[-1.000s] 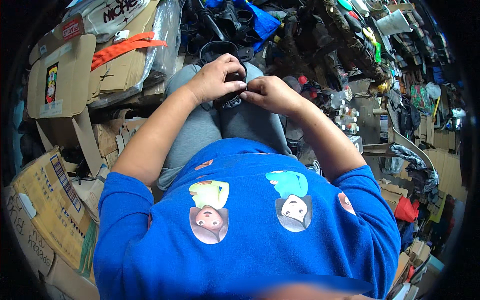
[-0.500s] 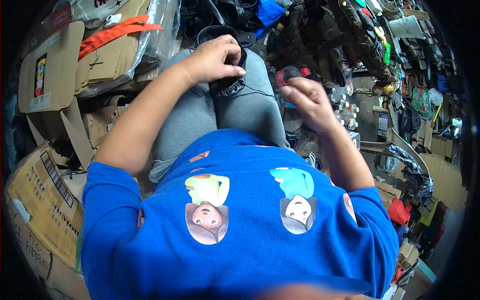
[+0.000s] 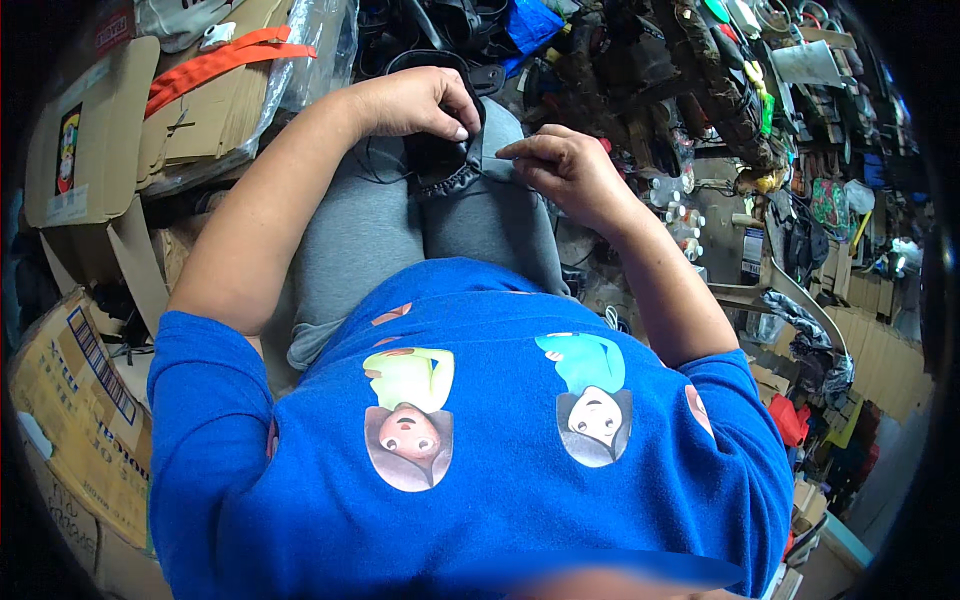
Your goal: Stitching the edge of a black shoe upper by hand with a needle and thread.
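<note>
1. The person sits with both knees raised, so the lap in grey trousers point(image 3: 370, 240) serves as the working surface; no table carries the piece.
2. The black leather piece point(image 3: 445, 165), with a gathered, stitched edge, lies across the knees between both hands, close enough to the body for fine work.
3. The left hand point(image 3: 415, 100) curls over the top of the piece; its fingers point(image 3: 455, 125) are pressed together and pinch the upper edge, apparently to keep the leather steady and taut.
4. The right hand point(image 3: 565, 170) comes in from the other side; thumb and forefinger are pinched together just beside the gathered edge. What they pinch is too small to make out, perhaps a thread or needle.
5. A thin dark cord point(image 3: 385, 170) loops over the left thigh and runs towards the piece.
6. The forearms converge from a blue printed shirt point(image 3: 480, 450), elbows out, which brings both hands together over the knees.
7. Flattened cardboard boxes point(image 3: 90, 150), one crossed by an orange strap point(image 3: 225, 60), are stacked at the person's left, within arm's reach.
8. More dark leather goods and straps point(image 3: 640, 60) crowd the floor ahead and to the right, beside a row of small bottles point(image 3: 675, 205).
</note>
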Demonstrator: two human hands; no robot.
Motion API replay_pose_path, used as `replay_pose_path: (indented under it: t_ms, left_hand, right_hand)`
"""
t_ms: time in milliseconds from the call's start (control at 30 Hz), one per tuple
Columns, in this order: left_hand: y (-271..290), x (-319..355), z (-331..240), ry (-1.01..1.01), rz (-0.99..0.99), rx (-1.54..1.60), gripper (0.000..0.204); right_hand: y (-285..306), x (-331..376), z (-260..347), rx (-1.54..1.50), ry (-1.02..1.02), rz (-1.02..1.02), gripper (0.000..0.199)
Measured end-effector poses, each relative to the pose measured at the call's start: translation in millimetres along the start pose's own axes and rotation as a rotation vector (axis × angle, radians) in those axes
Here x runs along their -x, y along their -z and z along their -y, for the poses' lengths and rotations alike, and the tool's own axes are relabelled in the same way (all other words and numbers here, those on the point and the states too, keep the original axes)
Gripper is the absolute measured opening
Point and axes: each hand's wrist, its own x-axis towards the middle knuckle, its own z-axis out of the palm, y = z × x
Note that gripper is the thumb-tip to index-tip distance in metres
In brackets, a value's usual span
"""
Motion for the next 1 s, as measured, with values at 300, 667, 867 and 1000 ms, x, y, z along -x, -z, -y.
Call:
replay_pose_path:
  t_ms: [300, 667, 867, 1000]
  left_hand:
    - [0, -1, 2, -0.011, 0.021, -0.032, 0.022]
    - [-2, 0, 2, -0.026, 0.009, -0.005, 0.023]
    - [-3, -1, 8, -0.054, 0.026, -0.014, 0.021]
    - [-6, 0, 11, -0.041, 0.015, 0.041, 0.023]
  right_hand:
    - [6, -9, 15, 0.063, -0.02, 0.022, 0.018]
    - [-4, -9, 13, 0.199, 0.07, -0.038, 0.022]
    - [-3, -18, 17, 0.326, 0.165, 0.047, 0.023]
    - [-4, -15, 1, 0.07, 0.012, 0.101, 0.026]
